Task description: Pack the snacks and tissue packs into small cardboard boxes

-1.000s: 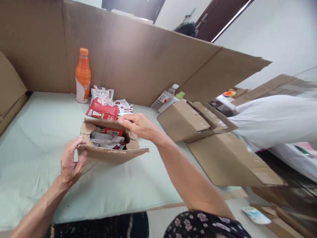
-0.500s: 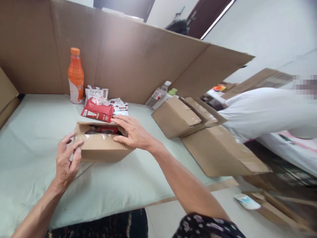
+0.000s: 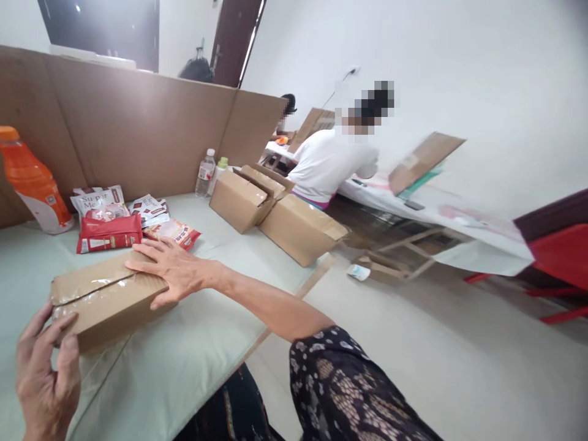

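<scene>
A small cardboard box rests on the pale green table cover, its top flaps folded down with a narrow seam between them. My right hand lies spread over the box's right end, fingers apart on the flap. At the left end, my left hand touches the box corner with its fingertips, fingers apart and curved. Behind the box lie a red packet, a white pouch, brown-and-white sachets and an orange-and-red packet, partly hidden by my right hand.
An orange bottle stands back left. A clear bottle and a green-capped bottle are near the cardboard screen. Two cardboard boxes sit at the right table edge. A person in white sits beyond.
The box's flaps were raised with red contents showing; now they lie down over it. My right hand flattened onto the top. The view has swung to the right.
</scene>
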`<state>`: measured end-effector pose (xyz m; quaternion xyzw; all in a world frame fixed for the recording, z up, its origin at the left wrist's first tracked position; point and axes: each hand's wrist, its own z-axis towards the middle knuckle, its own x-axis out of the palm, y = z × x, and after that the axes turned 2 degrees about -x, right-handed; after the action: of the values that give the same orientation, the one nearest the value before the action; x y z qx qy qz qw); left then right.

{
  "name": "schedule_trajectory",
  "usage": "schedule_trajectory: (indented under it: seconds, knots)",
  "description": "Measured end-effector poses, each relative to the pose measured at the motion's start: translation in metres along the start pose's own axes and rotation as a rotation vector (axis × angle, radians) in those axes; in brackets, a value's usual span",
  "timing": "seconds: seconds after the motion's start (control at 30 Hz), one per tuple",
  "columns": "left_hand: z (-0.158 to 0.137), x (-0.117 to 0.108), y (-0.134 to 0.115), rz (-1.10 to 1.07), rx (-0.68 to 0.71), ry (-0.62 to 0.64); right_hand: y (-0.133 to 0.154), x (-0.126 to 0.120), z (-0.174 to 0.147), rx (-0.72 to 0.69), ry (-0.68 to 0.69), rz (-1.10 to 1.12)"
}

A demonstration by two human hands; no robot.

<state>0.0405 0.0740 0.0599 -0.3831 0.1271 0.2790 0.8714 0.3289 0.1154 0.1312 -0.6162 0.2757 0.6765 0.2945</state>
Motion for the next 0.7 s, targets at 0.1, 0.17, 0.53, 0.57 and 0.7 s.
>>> schedule_trajectory:
  seconds: [0.1,0.17,0.53,0.57,0.7]
  knots:
    - [0.004,0.002,0.0,0.003,0.017,-0.039,-0.002,-0.004,0.005,-0.014,-0.018,0.012]
    - [0.005,0.002,-0.005,0.007,-0.001,-0.049,0.002,-0.008,0.004,-0.018,-0.04,0.025]
    - [-0.042,0.016,-0.074,-0.013,-0.035,0.177,0.049,-0.029,-0.119,0.209,-0.053,0.122]
    - [-0.044,0.023,-0.081,-0.036,-0.01,0.217,0.047,-0.028,-0.135,0.256,-0.067,0.139]
    - [-0.052,0.057,-0.104,-0.162,0.042,0.444,0.02,-0.02,-0.203,0.526,-0.144,0.108]
